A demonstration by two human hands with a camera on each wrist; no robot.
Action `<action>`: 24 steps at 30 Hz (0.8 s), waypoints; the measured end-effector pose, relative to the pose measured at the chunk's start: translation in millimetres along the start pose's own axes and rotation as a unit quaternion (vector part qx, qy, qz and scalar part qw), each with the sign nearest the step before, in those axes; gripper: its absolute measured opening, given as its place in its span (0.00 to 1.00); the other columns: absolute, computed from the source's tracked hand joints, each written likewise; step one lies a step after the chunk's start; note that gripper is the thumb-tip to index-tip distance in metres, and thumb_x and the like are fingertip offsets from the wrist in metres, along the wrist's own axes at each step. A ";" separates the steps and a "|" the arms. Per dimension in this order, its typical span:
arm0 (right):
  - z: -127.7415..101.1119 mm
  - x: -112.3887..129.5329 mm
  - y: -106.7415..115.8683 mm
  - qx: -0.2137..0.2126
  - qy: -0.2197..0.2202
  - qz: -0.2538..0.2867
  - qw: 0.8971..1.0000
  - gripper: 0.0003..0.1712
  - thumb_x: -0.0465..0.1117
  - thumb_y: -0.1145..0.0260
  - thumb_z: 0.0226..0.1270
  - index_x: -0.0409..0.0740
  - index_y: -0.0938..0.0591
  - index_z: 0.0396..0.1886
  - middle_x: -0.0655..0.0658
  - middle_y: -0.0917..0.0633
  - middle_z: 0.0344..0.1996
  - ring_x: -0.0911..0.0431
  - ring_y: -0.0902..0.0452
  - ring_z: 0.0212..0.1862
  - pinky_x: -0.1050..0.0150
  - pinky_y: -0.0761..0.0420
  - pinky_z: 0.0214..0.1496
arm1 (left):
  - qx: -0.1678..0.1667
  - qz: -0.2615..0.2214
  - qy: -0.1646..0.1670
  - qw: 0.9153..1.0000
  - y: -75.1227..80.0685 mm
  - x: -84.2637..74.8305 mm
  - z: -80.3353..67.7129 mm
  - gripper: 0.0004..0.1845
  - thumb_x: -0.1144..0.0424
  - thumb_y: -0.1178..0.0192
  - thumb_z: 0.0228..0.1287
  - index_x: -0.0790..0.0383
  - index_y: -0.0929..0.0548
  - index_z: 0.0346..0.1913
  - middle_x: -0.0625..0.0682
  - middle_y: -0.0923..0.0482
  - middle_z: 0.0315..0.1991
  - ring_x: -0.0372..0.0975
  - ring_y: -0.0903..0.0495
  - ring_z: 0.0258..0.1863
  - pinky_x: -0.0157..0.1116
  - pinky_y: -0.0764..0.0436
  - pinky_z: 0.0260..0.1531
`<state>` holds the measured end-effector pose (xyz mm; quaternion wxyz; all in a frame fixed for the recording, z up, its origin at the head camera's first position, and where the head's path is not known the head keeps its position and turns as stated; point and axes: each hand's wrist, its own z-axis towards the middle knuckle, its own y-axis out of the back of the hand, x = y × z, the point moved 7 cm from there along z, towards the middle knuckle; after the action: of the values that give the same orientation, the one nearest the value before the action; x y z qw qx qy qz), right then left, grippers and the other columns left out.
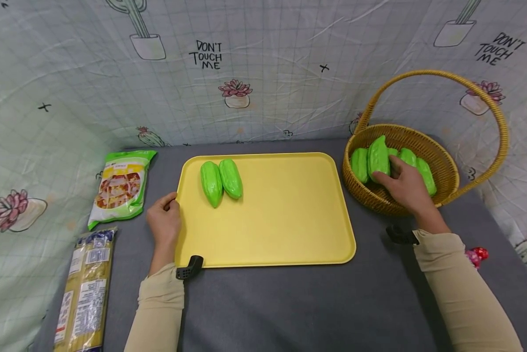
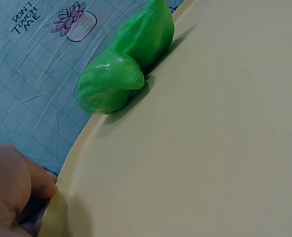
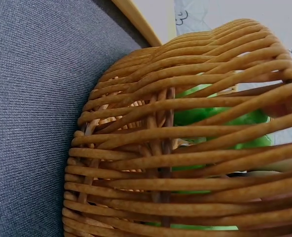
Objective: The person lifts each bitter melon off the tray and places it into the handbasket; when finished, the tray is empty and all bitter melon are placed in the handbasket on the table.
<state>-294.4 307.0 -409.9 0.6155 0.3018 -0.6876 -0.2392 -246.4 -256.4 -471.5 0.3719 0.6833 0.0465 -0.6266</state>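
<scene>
In the head view, my right hand [image 1: 405, 185] reaches into a brown wicker basket [image 1: 451, 171] and grips a glossy green ridged gourd [image 1: 378, 155] between thumb and fingers. Several similar gourds [image 1: 359, 165] lie about it in the basket. My left hand [image 1: 165, 220] pinches the left rim of a yellow tray [image 1: 285, 215]; the left wrist view shows its fingers [image 2: 45, 185] at that rim. Two green gourds [image 1: 221, 181] lie side by side at the tray's upper left. Wicker in the right wrist view [image 3: 136, 168] hides most of my right hand.
Left of the tray lie a green-and-white food packet [image 1: 120, 188] and a long clear pack of yellowish sticks [image 1: 86, 293]. The basket's tall arched handle [image 1: 503, 127] rises at the right. A small red-and-pink item [image 1: 479, 255] shows beside my right sleeve. A patterned cloth [image 1: 272, 63] hangs behind.
</scene>
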 end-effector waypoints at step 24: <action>-8.5 1.5 4.5 -0.033 -0.002 0.000 0.999 0.50 0.61 0.46 0.78 0.38 0.53 0.83 0.24 0.43 0.77 0.26 0.41 0.74 0.31 0.35 0.69 | -0.001 0.002 0.002 1.000 0.1 0.3 1.2 0.17 0.69 0.49 0.76 0.69 0.15 0.58 0.66 0.17 0.59 0.52 0.19 0.57 0.28 0.30 0.43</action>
<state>-286.6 309.5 -404.6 0.6238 0.2806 -0.6807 -0.2624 -247.2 -257.2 -471.6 0.3738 0.6842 0.0471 -0.6245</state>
